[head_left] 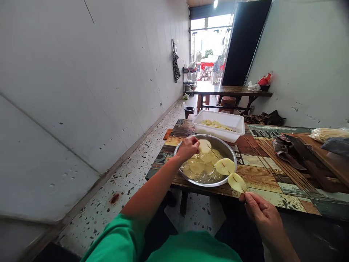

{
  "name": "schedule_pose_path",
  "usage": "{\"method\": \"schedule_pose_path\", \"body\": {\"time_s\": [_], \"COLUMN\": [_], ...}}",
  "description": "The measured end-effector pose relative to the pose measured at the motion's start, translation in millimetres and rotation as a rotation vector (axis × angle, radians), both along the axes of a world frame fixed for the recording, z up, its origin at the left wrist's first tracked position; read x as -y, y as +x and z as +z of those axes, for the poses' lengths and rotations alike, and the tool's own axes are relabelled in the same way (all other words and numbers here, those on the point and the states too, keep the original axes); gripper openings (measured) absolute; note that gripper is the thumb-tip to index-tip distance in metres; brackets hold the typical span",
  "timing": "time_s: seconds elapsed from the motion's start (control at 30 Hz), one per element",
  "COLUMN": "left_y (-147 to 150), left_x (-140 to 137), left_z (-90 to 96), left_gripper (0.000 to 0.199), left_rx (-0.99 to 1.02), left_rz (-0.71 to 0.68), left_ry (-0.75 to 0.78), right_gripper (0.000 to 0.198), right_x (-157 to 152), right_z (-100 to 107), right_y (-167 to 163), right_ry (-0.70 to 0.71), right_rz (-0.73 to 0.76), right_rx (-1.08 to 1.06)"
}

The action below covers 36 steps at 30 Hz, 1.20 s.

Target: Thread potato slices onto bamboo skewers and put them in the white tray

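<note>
My left hand pinches a round pale potato slice by its edge, above a metal basin. Several more slices lie in water inside that basin. A thin wooden skewer runs from the slice in my left hand towards my right hand. Threaded on it nearer the right are two potato slices, just over the basin's right rim and beyond it. The fingers of my right hand are closed on the skewer's near end, in front of the table edge.
Behind the basin stands a white plastic tub with skewered slices in it. Loose bamboo skewers lie on the patterned table, beside a cloth and a wooden board. A white wall runs along the left.
</note>
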<state>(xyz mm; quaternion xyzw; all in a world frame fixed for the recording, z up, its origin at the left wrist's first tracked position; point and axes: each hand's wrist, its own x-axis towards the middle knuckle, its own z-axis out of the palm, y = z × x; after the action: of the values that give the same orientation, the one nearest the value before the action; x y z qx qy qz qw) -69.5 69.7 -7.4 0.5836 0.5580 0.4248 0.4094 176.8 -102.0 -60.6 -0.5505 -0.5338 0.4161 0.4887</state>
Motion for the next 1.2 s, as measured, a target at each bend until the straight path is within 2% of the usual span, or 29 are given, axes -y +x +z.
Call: {"method": "schedule_pose_path", "body": {"time_s": [0.07,0.13,0.3,0.5,0.8,1.03,1.2], "left_y": [4.5,8.9,12.7,8.7,9.0,10.8,12.1], "left_x": [-1.4,-0.6,4.7,3.5,6.1,7.6,7.2], "left_z": [-1.5,-3.5,-6.6,-11.4,-12.7,-12.9,-15.3], "left_gripper": [0.010,0.014,0.016,0.015,0.018,0.017,0.017], "left_rx": [0.273,0.470,0.693,0.652,0.694,0.639,0.565], "left_rz": [0.116,0.173,0.216,0.282,0.243,0.193,0.136], "left_ry": [0.004,-0.009,-0.040,0.025,0.036,0.075,0.147], "right_gripper": [0.039,0.039,0.039,0.042,0.042,0.041,0.039], "right_x": [2.2,4.3,6.8,5.4,2.2,2.5,1.6], "right_z": [-0.2,0.3,3.3,8.3,12.0,5.5,4.5], "right_y": [-1.1,-2.4,-4.5,-7.1,-10.9,-6.5,-4.5], "right_ry": [-0.010,-0.001,0.044,0.096,0.128,0.070,-0.020], "right_rz": [0.003,0.005,0.028,-0.030,-0.021,-0.004,0.005], "right_rx": [0.066,0.138,0.319,0.400,0.404,0.397,0.227]}}
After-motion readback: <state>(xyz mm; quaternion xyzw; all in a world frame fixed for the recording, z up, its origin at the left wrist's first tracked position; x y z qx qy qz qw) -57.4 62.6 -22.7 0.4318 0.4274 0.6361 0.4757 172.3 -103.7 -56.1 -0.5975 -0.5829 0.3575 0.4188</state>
